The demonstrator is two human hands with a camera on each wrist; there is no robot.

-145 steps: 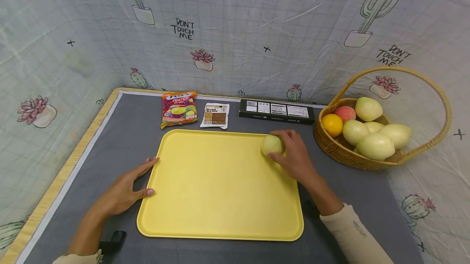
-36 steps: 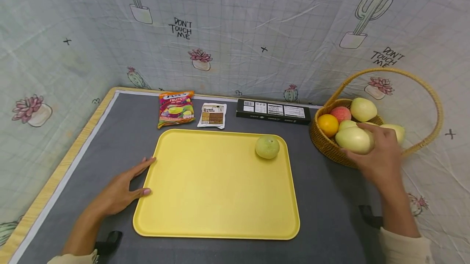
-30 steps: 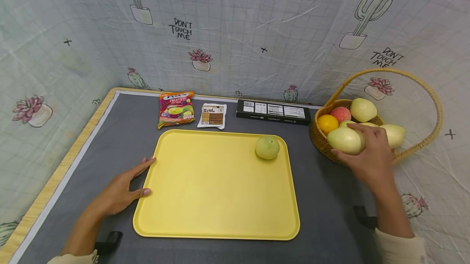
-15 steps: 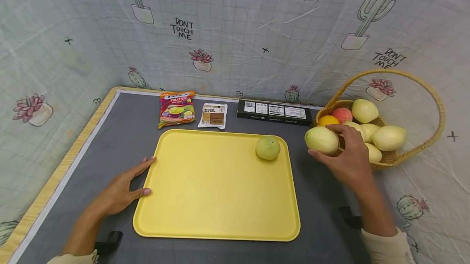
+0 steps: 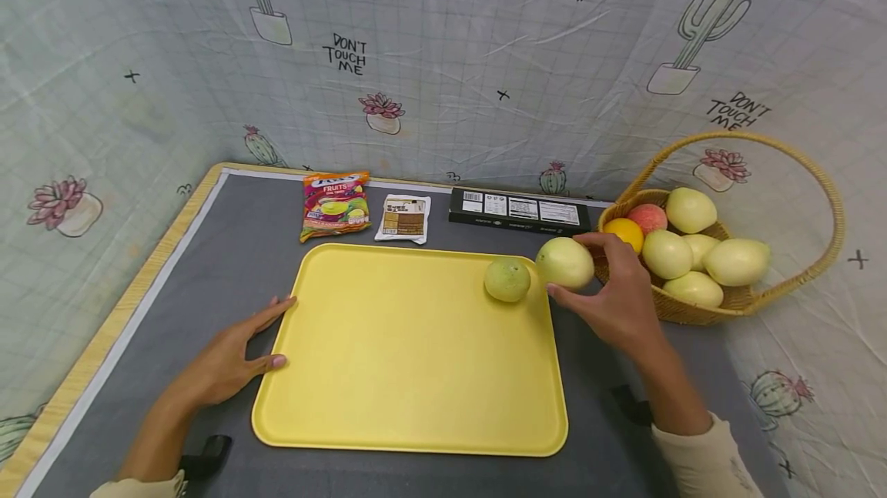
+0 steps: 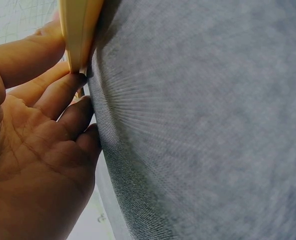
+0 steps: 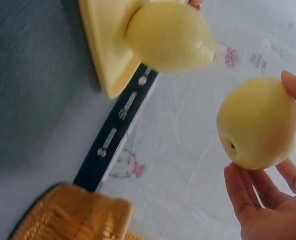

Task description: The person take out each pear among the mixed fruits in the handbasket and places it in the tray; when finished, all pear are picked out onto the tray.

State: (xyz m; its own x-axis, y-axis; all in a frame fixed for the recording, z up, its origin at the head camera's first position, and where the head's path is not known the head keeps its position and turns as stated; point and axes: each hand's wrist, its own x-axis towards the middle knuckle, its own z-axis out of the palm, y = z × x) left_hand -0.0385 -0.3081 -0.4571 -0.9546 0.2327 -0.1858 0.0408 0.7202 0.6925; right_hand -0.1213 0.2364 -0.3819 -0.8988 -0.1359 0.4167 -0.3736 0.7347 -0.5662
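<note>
My right hand (image 5: 619,299) pinches a pale yellow-green, oval, pear-like fruit (image 5: 564,263) between thumb and fingers, above the tray's upper right edge. In the right wrist view the fruit (image 7: 260,122) is smooth, with a small dark dimple at one end. Just left of it, a rounder greenish fruit (image 5: 507,279) sits in the upper right corner of the yellow tray (image 5: 409,439). At the tray's left rim rests my left hand (image 5: 225,365), thumb and fingers spread and touching the edge. The left wrist view shows this hand (image 6: 42,140) close beside the tray's side.
A wicker basket (image 5: 682,313) with a tall handle stands on the right, holding several pale fruits, an orange (image 5: 625,233) and a reddish fruit (image 5: 648,217). Behind the tray lie a colourful snack bag (image 5: 336,207), a small white-brown packet (image 5: 403,218) and a long black box (image 5: 520,210).
The right hand let go of the rounder fruit on the tray, took the oval fruit from the basket and moved left with it to the tray's edge. The left hand stayed at the rim.
</note>
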